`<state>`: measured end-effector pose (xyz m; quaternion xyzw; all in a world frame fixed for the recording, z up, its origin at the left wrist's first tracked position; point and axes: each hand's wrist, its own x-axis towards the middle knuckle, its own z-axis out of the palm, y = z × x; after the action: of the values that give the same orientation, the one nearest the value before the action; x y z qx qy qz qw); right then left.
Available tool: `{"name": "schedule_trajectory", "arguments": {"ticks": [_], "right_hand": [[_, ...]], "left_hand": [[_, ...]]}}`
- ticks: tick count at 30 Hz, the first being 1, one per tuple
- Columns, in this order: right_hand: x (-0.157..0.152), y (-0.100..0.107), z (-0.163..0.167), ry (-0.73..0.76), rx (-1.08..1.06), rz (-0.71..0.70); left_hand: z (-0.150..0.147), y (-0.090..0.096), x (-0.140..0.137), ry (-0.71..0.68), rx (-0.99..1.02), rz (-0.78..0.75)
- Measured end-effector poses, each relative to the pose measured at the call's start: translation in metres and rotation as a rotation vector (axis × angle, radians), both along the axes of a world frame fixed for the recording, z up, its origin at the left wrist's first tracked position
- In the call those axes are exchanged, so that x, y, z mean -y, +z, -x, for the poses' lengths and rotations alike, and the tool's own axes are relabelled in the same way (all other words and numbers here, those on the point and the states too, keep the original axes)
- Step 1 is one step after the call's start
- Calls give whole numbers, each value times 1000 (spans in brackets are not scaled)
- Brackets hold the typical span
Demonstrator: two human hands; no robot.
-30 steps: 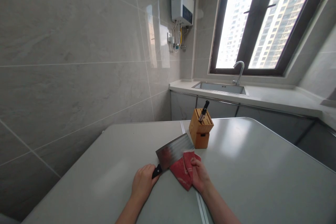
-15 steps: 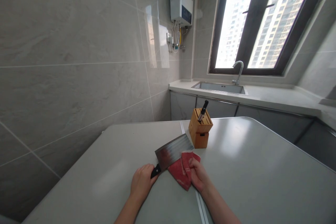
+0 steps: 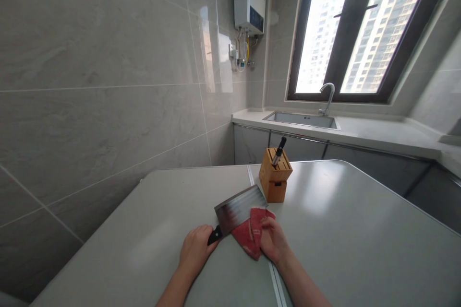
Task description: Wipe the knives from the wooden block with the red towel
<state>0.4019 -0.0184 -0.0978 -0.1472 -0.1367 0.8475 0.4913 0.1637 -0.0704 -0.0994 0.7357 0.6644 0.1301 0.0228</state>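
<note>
My left hand [image 3: 196, 248] is closed around the black handle of a cleaver [image 3: 239, 209]. Its broad steel blade points up and to the right, with a reddish reflection near the handle. In my right hand [image 3: 274, 240] is a folded red cloth [image 3: 252, 236], pinched between thumb and fingers. The cloth lies against the lower edge of the blade, toward its far end, and one corner hangs below. Part of the blade's lower edge is hidden behind the cloth. Just beyond the blade tip stands a wooden knife block [image 3: 275, 177] with one black-handled knife [image 3: 279, 151] in it.
The pale table [image 3: 144, 230] has a metal seam running through it under my right wrist. Behind it, a counter [image 3: 374, 129] holds a sink [image 3: 302, 119] with a curved faucet [image 3: 327, 98]. A tiled wall [image 3: 108, 105] borders the left, and a water heater [image 3: 248, 0] hangs in the corner.
The cleaver has shifted very slightly to the right and down. My right hand's fingers have moved a little on the cloth. Both hands keep their holds.
</note>
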Motion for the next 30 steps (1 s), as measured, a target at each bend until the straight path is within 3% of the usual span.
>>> {"name": "schedule_trajectory", "arguments": {"ticks": [10, 19, 25, 30], "right_hand": [[-6, -12, 3, -168, 122, -62], [-8, -9, -2, -75, 23, 26], [-5, -7, 2, -139, 124, -70], [-2, -9, 7, -181, 147, -68]], "left_hand": [[3, 3, 1, 32, -6, -10], [2, 3, 0, 29, -7, -9], [2, 3, 1, 31, -13, -8], [1, 4, 1, 31, 7, -2]]}}
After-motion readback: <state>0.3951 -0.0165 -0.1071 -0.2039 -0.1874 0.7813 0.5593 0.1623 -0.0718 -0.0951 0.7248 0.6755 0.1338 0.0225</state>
